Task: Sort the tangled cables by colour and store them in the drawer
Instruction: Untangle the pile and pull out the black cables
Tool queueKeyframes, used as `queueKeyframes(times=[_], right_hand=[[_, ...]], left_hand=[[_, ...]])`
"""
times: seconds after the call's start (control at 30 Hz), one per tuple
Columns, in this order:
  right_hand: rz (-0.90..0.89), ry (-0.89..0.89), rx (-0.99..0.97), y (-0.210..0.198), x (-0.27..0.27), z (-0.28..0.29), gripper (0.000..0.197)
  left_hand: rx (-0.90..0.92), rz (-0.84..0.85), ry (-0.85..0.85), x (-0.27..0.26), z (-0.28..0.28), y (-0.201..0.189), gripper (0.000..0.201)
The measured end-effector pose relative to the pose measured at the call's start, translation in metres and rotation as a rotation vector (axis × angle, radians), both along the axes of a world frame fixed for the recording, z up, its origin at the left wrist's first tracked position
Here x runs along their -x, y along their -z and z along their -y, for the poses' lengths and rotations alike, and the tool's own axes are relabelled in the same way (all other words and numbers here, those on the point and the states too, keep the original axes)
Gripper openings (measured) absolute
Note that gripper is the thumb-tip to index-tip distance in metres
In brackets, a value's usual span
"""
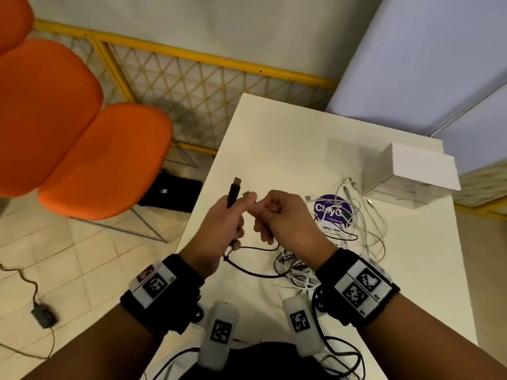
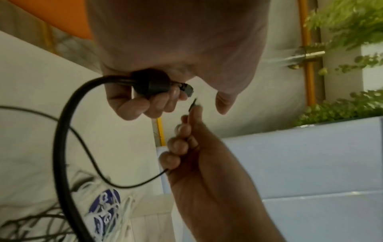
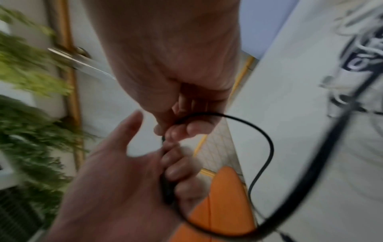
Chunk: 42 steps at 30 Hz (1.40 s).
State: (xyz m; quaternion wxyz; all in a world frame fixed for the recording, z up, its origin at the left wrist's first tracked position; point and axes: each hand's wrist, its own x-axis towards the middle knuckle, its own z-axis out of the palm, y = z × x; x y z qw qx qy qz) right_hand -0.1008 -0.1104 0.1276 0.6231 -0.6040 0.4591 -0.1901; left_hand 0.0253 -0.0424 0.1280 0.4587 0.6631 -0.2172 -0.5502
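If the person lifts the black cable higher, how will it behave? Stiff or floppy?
Probably floppy: the black cable sags in loose curves below the left hand. It may drag the white cables, since the two look tangled on the table. It seems light, as the right hand merely pinches it.

Blk cable (image 1: 255, 272) in-hand; white tangle (image 1: 365, 229) on-table.

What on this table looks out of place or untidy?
The white cables lie in a loose heap beside the white drawer box, sprawling over a purple round sticker. Nothing looks damaged or spilled.
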Motion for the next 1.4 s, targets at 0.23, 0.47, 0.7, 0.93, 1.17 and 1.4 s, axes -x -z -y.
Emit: queueKeyframes(times=[0.23,0.47,0.7,0.93,1.17,1.4], right_hand=[[-0.011,0.208,0.114,-0.032,0.027,0.002,0.012],[-0.08,0.098,0.265,-0.037,0.058,0.006,0.013],[-0.189,-0.127,0.328,-0.024,0.116,0.012,0.035],[-0.239,-0.198,0.234,0.024,0.166,0.008,0.038],[-0.365,-0.368,0.056,0.041,0.177,0.009,0.048],[-0.605,-0.372,0.272,0.067,0.133,0.046,0.043]], left_hand=[[0.074,-0.042,0.124,0.05,0.04,-0.018,0.035],[0.13,0.059,0.009,0.049,0.069,-0.028,0.048],[0.218,-0.503,-0.242,0.033,0.081,-0.034,0.054],[0.227,-0.54,-0.218,0.013,0.081,-0.034,0.057],[0.082,-0.483,0.033,0.019,0.049,-0.034,0.042],[-0.195,-0.418,0.119,0.014,0.019,-0.028,0.046]])
